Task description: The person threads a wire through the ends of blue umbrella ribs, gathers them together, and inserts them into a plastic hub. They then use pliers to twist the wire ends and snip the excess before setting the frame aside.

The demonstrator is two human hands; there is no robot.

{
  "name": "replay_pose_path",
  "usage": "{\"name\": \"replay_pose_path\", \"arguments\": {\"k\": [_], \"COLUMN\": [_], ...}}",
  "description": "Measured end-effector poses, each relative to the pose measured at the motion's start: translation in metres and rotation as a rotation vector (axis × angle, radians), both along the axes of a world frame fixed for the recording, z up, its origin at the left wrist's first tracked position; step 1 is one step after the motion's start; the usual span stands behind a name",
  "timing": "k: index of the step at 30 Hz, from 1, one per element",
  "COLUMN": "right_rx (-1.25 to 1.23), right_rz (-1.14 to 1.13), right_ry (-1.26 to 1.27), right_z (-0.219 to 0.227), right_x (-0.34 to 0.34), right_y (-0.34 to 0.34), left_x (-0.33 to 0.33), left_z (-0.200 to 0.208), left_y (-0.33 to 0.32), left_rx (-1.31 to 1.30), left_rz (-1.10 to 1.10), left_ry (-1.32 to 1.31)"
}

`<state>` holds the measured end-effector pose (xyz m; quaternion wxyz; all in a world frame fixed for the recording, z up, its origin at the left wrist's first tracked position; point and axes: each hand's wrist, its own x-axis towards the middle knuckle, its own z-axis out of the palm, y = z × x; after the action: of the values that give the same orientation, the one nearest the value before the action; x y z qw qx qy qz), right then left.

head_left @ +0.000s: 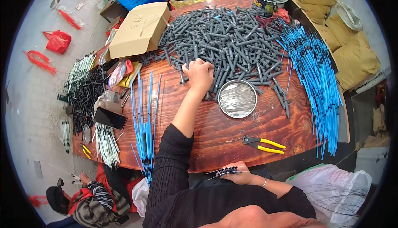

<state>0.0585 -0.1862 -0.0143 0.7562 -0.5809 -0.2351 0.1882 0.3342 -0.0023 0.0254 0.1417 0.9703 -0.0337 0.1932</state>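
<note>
My left hand (200,75) reaches over the near edge of a large heap of grey plastic tube-like parts (219,37). Its fingers curl down among the parts, and the tips are hidden. In front of my body, by the table's near edge, my right hand (241,174) is closed on a small dark strip of black pieces (227,171) with thin wires sticking out at its ends. A round metal dish (255,103) lies just right of my left forearm, holding many thin metal pins (237,98).
Yellow-handled pliers (265,144) lie near the front edge. Bundles of blue rods (317,83) cover the right side; more blue rods (145,132) lie left of my arm. A cardboard box (139,29) and a phone (110,118) are at left. Another person (91,195) sits lower left.
</note>
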Motion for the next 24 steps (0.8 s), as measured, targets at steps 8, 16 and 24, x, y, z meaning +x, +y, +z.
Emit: {"name": "replay_pose_path", "arguments": {"k": [8, 16, 24], "right_rx": [0.017, 0.049, -0.085], "right_rz": [0.025, 0.012, -0.031], "right_ry": [-0.065, 0.032, 0.044], "right_z": [-0.001, 0.001, 0.013], "right_x": [0.004, -0.006, -0.012], "right_y": [-0.003, -0.001, 0.012], "left_x": [-0.004, -0.031, -0.170], "left_z": [-0.007, 0.010, 0.028], "left_y": [0.004, 0.018, 0.047], "left_rx": [0.212, -0.468, -1.926], "left_rz": [-0.242, -0.333, -0.312], "left_ry": [-0.097, 0.025, 0.479]}}
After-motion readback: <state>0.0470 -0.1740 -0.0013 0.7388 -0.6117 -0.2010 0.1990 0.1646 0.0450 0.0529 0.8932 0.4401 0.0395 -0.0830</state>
